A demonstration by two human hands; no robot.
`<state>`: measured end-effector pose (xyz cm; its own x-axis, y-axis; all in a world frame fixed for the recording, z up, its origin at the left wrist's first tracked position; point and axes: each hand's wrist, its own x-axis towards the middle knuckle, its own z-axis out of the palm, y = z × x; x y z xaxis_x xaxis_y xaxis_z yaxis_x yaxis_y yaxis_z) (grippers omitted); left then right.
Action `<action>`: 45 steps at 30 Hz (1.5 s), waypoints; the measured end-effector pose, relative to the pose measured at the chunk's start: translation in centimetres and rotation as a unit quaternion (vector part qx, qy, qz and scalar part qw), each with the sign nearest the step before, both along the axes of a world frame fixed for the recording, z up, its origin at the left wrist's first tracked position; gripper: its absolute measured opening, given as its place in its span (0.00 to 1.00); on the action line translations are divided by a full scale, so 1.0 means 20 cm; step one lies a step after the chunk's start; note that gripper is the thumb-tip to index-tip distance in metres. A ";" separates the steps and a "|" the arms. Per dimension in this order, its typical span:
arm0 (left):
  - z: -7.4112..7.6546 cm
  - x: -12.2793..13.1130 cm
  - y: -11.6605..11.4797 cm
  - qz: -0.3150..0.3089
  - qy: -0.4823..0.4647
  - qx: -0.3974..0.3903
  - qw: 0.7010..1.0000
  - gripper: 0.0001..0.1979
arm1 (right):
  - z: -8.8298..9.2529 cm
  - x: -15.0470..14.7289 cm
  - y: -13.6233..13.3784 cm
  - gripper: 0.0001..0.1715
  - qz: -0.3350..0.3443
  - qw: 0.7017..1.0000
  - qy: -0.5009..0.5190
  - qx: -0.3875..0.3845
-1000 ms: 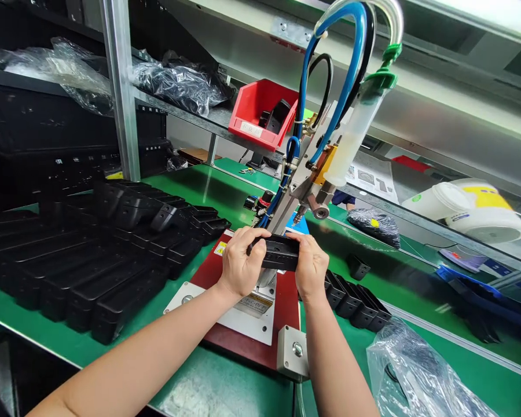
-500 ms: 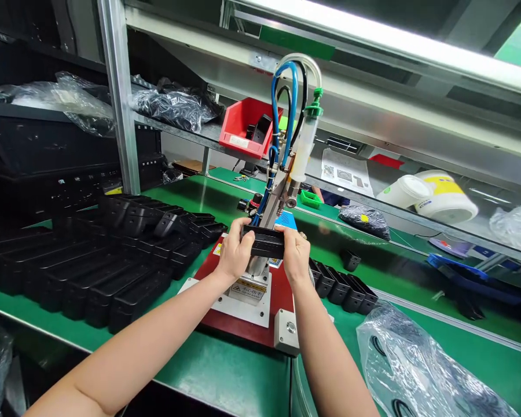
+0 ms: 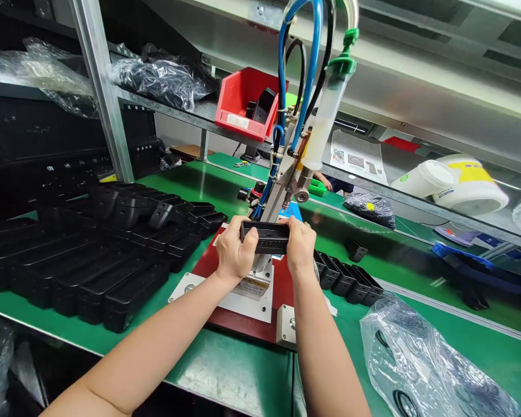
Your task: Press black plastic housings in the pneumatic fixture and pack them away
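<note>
Both my hands grip a long black plastic housing (image 3: pixel 271 238), its hollow side turned up toward me. My left hand (image 3: pixel 237 249) is closed round the left end, thumb along the near wall. At the right end my right hand (image 3: pixel 301 244) is closed on it as well. Right behind the housing rises a dispensing press (image 3: pixel 278 191) with a clear syringe (image 3: pixel 325 116) and blue hoses. The housing hangs in front of the press column, under the nozzle, above the red base (image 3: pixel 226 315); I cannot tell whether it touches the press.
Rows of black housings (image 3: pixel 125 295) fill the bench's left side. Several open housings (image 3: pixel 345 278) stand to the right, near a clear plastic bag (image 3: pixel 425 353) holding black rings. A shelf above carries a red bin (image 3: pixel 243 104) and white tubs (image 3: pixel 469 179). Control buttons (image 3: pixel 287 324) flank the base.
The view has moved closer and tilted, so the press looks larger. The housing has tipped slightly, showing more of its hollow inside; both hands still hold its ends.
</note>
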<state>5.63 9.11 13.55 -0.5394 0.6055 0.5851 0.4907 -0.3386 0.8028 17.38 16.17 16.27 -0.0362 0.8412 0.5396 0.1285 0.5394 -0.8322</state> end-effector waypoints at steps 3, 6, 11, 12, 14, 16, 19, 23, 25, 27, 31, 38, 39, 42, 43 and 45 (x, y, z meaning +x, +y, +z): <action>0.00 -0.01 0.01 -0.011 -0.013 -0.003 1.000 0.14 | -0.02 -0.01 -0.03 0.26 -0.019 0.999 0.007 0.032; 0.00 -0.03 0.03 -0.039 -0.016 -0.009 0.999 0.14 | -0.04 -0.02 -0.07 0.25 -0.060 0.996 0.001 0.067; -0.02 -0.07 0.03 -0.117 -0.021 -0.012 0.993 0.16 | -0.08 0.00 -0.12 0.23 -0.074 0.994 -0.013 0.080; -0.02 -0.07 0.03 -0.126 -0.020 -0.013 0.992 0.16 | -0.07 0.01 -0.12 0.22 -0.071 0.994 -0.017 0.078; 0.00 -0.08 0.03 -0.133 -0.021 -0.012 0.991 0.17 | -0.06 0.01 -0.12 0.22 -0.063 0.995 -0.023 0.076; 0.03 -0.08 0.03 -0.130 -0.026 -0.007 0.991 0.17 | -0.02 0.02 -0.12 0.21 -0.059 0.995 -0.023 0.077; 0.08 -0.08 -0.02 -0.134 -0.023 0.006 0.991 0.17 | 0.06 0.02 -0.19 0.21 -0.056 0.994 -0.016 0.091; 0.08 -0.10 -0.21 -0.219 0.001 0.010 0.976 0.18 | 0.07 0.07 -0.38 0.21 -0.023 0.995 0.002 0.096; 0.04 -0.13 -0.33 -0.300 0.013 -0.009 0.954 0.20 | 0.03 0.10 -0.48 0.22 0.014 0.997 0.035 0.063; 0.01 -0.15 -0.44 -0.372 0.032 -0.048 0.926 0.26 | -0.03 0.14 -0.56 0.22 0.046 0.996 0.077 0.017; -0.01 -0.14 -0.59 -0.430 0.108 -0.146 0.884 0.35 | -0.12 0.17 -0.68 0.19 0.044 0.996 0.075 0.013; -0.15 0.06 -0.64 -0.332 0.187 -0.084 0.921 0.37 | -0.16 0.18 -0.83 0.10 0.047 0.992 -0.016 0.114; -0.18 0.08 -0.64 -0.314 0.192 -0.075 0.927 0.35 | -0.17 0.19 -0.85 0.10 0.048 0.992 -0.027 0.109; -0.26 0.11 -0.64 -0.255 0.238 -0.066 0.935 0.27 | -0.18 0.20 -0.90 0.10 0.033 0.991 -0.102 0.076; -0.28 0.12 -0.64 -0.233 0.263 -0.064 0.934 0.25 | -0.19 0.20 -0.91 0.13 0.014 0.988 -0.136 0.066; -0.30 0.12 -0.65 -0.195 0.310 -0.055 0.929 0.23 | -0.21 0.19 -0.92 0.16 -0.038 0.979 -0.192 0.058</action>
<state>8.03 -3.94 7.55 0.1523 0.7585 0.6336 0.7277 -0.5199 0.4475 21.23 -2.28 12.06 -0.1942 0.7829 0.5911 0.4638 0.6043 -0.6479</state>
